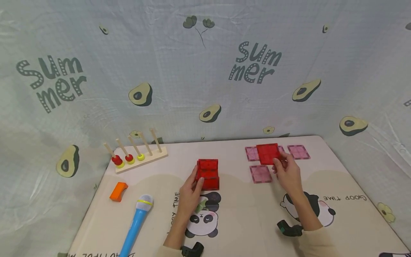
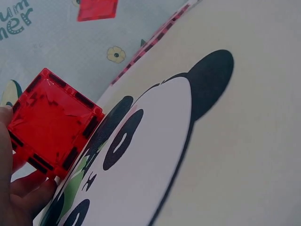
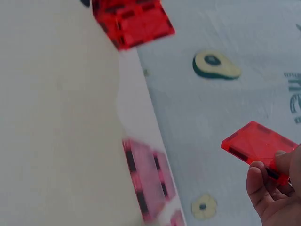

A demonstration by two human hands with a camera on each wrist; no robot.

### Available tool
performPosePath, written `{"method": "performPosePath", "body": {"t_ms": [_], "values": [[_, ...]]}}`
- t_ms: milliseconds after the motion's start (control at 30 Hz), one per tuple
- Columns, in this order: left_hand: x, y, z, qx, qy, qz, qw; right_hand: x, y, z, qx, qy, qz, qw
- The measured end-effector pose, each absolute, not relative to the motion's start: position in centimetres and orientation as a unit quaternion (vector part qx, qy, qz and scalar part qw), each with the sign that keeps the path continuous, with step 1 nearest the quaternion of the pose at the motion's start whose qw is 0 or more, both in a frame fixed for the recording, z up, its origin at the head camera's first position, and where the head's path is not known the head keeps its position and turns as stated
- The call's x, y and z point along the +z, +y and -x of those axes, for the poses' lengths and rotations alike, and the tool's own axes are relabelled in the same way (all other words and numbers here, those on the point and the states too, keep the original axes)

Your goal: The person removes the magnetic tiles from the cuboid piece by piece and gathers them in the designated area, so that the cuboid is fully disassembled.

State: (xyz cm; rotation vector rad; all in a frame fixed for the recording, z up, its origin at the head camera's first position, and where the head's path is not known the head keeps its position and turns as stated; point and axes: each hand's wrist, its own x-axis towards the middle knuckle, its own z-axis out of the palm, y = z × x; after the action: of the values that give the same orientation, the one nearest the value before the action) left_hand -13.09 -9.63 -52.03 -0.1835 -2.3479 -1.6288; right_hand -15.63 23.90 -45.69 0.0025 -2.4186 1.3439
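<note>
On the table's middle stands a box-like build of translucent red magnetic tiles (image 1: 208, 173). My left hand (image 1: 189, 195) holds it from the left side, thumb at its near part and fingers along the edge. In the left wrist view, one square face of the red build (image 2: 52, 126) shows beside the fingers. My right hand (image 1: 288, 175) pinches a single red square magnetic tile (image 1: 267, 154) by its right edge, raised over the pink tiles. The right wrist view shows that red tile (image 3: 257, 143) between thumb and fingers.
Several pink square magnetic tiles (image 1: 260, 174) lie at the back right. At the back left stands a wooden peg board (image 1: 142, 161) with red and yellow beads. An orange block (image 1: 118, 191) and a blue toy microphone (image 1: 135, 225) lie on the left. A printed curtain (image 1: 179, 71) hangs behind.
</note>
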Motion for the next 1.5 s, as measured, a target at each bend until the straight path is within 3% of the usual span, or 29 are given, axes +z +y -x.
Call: {"method": "performPosePath", "body": {"t_ms": [133, 400, 900, 1500], "values": [[-52.1, -9.6, 13.0, -0.564, -0.812, 0.063, 0.137, -45.8, 26.7, 15.4, 0.447, -0.868, 0.04, 0.212], [-52.1, -9.5, 13.0, -0.56, -0.816, 0.055, 0.134, -46.2, 31.5, 15.1, 0.427, -0.87, 0.12, 0.214], [-52.2, -9.5, 13.1, -0.545, -0.826, 0.048, 0.138, -48.9, 36.1, 15.5, 0.39, -0.888, 0.185, 0.16], [-52.1, -9.5, 13.0, -0.547, -0.825, 0.048, 0.137, -50.3, 37.8, 15.8, 0.336, -0.914, 0.215, 0.079]]}}
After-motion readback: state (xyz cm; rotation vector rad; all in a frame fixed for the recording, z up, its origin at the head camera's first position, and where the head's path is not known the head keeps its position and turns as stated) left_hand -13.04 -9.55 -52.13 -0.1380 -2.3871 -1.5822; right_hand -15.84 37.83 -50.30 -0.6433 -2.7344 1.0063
